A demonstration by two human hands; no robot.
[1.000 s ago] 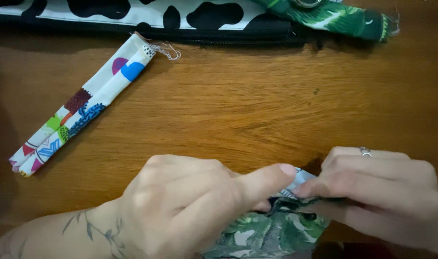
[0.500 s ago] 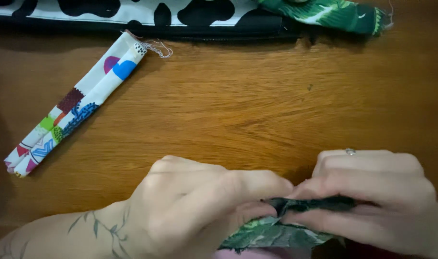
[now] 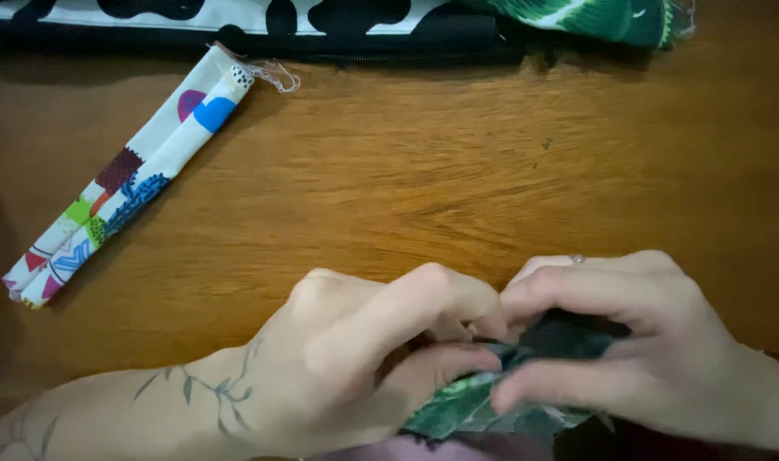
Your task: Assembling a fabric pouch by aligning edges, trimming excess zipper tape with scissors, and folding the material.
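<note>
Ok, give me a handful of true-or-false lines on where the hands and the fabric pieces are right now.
1. Both hands pinch the green leaf-print fabric at the near edge of the table. True: the left hand and right hand meet on it.
2. The colourful folded fabric strip lies under the right hand. False: it lies apart on the wooden table, to the far left, with no hand on it.
3. A ring sits on a finger of the right hand. True.
4. The black-and-white patterned fabric lies beside the hands. False: it runs along the far edge of the table.
5. The strip has loose threads at its far end. True.
</note>
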